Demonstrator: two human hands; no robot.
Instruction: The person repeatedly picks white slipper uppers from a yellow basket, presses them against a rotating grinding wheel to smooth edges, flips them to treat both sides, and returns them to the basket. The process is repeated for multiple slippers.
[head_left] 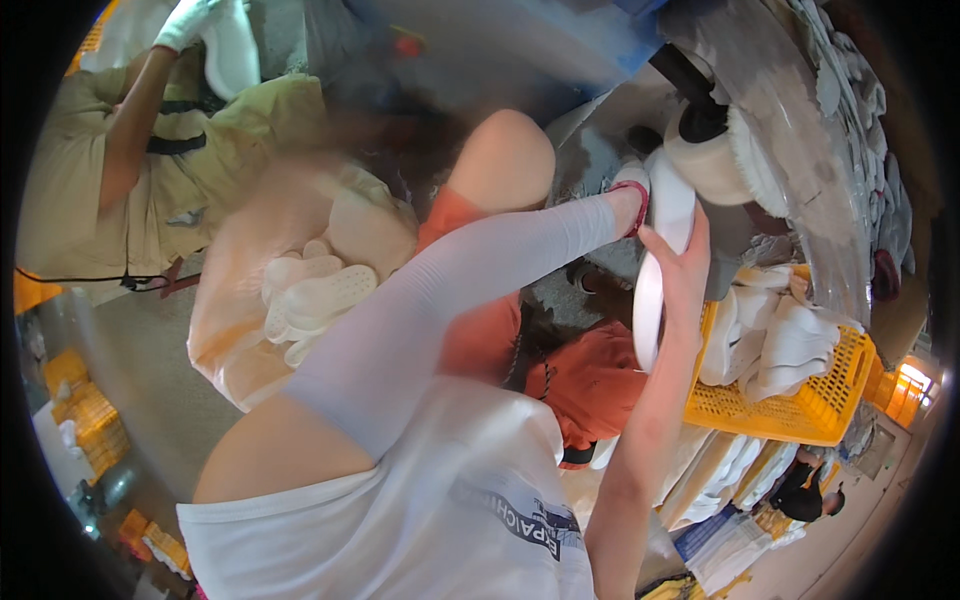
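Observation:
A long white shoe sole (648,315) stands nearly upright in front of me, its upper part close to a cream buffing wheel (697,165) with a fuzzy white edge. I cannot tell whether sole and wheel touch. My right hand (686,262), bare, is closed around the sole's middle, thumb on the near side and fingers mostly hidden behind it. My left hand (629,196) grips its upper left edge; the arm wears a white sleeve, and there is red around the hand. White covering shows on the left fingertips, which are partly hidden.
Right of my forearm, a yellow crate (790,415) holds several white soles (765,335). On my left, a translucent bag (225,335) contains more pale soles (325,298). A co-worker's gloved hand (183,25) holds a white sole (230,50). Plastic sheeting (790,130) hangs beside the wheel.

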